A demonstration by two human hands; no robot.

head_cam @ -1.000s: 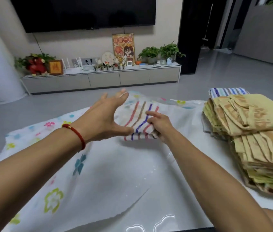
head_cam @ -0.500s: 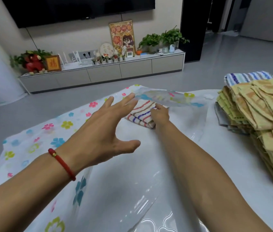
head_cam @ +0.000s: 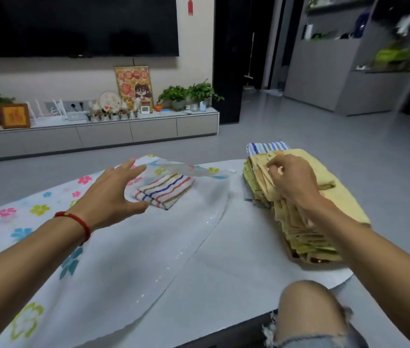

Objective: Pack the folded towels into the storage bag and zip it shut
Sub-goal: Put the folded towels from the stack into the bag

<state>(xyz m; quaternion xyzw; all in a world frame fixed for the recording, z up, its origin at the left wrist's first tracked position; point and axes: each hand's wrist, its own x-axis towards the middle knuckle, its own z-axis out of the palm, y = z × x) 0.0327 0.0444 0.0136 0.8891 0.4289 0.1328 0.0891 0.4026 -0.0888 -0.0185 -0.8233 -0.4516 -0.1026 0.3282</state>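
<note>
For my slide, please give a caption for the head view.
Left hand beside the striped folded towel in the floral storage bag; right hand on the yellow towel stack.

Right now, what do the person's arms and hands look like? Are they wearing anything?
Both arms are bare, with no sleeves in view and no gloves. The left hand has a thin red cord bracelet around the wrist, with a small gold-coloured bead on it. The right hand wears no bracelet, watch or ring that I can see.
</note>
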